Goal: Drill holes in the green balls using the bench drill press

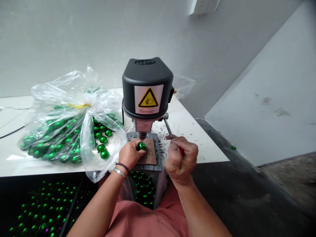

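My left hand (130, 154) pinches a shiny green ball (141, 146) between thumb and fingers on a brown square board (150, 154). Right above the ball is the chuck of a black drill press (147, 79), its thin bit at the ball's top; whether it has entered the ball I cannot tell. My right hand (181, 158) is wrapped round the red grip of the press's metal lever (168, 127), to the right of the machine. Dark shavings lie on the board and on the metal base (158, 163) under it.
A clear plastic bag (86, 131) of green balls lies open on the white table (204, 148) at left, several balls at its mouth. More green balls fill a dark container at lower left and a bag (144, 189) below the press. One ball (233, 147) lies on the floor at right.
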The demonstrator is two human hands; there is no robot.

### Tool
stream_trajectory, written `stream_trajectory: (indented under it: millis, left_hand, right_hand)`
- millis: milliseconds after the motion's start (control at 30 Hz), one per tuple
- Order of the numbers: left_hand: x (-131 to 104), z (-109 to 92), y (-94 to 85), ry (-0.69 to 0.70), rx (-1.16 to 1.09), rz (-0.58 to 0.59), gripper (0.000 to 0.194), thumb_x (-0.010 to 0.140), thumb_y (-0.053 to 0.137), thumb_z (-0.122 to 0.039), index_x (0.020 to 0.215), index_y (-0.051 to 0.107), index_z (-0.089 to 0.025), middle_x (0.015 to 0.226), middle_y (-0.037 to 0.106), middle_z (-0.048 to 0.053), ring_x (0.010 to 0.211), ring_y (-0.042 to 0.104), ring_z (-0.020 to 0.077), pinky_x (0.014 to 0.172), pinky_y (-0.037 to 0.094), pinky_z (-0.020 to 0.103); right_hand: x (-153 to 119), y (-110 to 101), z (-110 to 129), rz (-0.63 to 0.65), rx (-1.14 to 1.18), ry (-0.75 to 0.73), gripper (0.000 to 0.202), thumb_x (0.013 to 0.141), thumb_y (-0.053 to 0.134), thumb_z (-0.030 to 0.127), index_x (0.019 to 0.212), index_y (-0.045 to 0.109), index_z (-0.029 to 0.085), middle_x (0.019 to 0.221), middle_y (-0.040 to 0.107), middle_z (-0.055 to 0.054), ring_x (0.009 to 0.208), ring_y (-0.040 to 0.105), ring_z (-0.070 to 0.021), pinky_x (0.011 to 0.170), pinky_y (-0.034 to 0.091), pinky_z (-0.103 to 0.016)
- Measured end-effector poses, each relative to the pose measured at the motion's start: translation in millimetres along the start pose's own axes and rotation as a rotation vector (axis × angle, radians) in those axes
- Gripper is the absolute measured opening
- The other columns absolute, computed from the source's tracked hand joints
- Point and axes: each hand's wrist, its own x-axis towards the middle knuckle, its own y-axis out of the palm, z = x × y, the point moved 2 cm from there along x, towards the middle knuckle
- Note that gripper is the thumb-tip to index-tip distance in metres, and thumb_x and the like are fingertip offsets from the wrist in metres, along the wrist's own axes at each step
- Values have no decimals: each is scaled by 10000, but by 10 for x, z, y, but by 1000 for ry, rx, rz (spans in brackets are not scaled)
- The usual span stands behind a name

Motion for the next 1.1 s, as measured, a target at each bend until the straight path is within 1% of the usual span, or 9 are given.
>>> stream_trajectory:
  millis: [167,267,367,500,600,767,867,1033,1100]
  left_hand:
    - [14,20,22,9,-13,-3,320,679,624,-348,982,642,-246,987,660,34,869,594,186,753,421,266]
    - [-10,53,30,-16,-58,-24,368,670,632,-352,1017,634,-229,978,651,50,871,586,187,771,423,277]
    - [-122,88,-29,-7,-135,-16,376,666,633,-343,1018,636,-211,953,652,52,858,585,183,778,429,282]
    - [-358,113,-181,131,-290,247,377,623,671,-327,988,660,-231,942,668,26,855,596,186,784,438,278]
    - [-459,149,-259,75,-480,391,474,585,710,-395,1018,653,-212,974,669,44,901,594,204,800,442,285]
    - [-392,223,-245,-382,-1171,162,445,730,516,-563,871,623,-155,793,629,43,671,583,131,547,450,224]
    - [-345,193,-215,-590,-1599,198,449,794,412,-560,773,564,-138,723,590,51,629,578,131,493,456,220]
    - [-332,180,-243,-616,-1742,148,96,796,491,-131,790,581,-97,746,604,64,709,597,120,675,518,242]
    - [-336,193,-226,-565,-1695,112,178,728,517,-25,872,590,-100,776,610,49,730,597,107,721,512,238]
  right_hand:
    - [558,64,197,-56,-205,1,45,777,448,179,739,472,187,616,460,32,556,448,-66,534,386,-220]
    - [1059,190,227,-55,-248,100,204,782,453,240,597,385,189,526,363,50,486,331,-57,494,318,-221]
    - [1338,310,134,-14,-192,237,279,769,471,222,540,316,191,491,274,66,483,262,-51,549,348,-226]
    - [1354,368,53,16,-139,295,256,791,447,268,567,351,188,535,286,59,538,312,-58,612,368,-251]
    - [1311,365,61,14,-105,293,242,801,439,287,593,365,189,563,300,50,569,341,-65,622,363,-259]
    - [1308,358,67,40,-71,296,259,817,429,320,599,359,199,579,296,38,609,388,-84,664,381,-270]
    - [1306,353,55,50,-63,294,255,820,422,336,611,374,198,590,308,38,618,402,-85,678,388,-273]
    - [1295,353,32,54,-26,262,253,818,406,351,627,397,186,595,308,47,610,402,-65,676,380,-255]
    - [1294,355,23,48,-14,254,257,819,404,354,624,389,186,600,304,48,609,401,-58,679,383,-247]
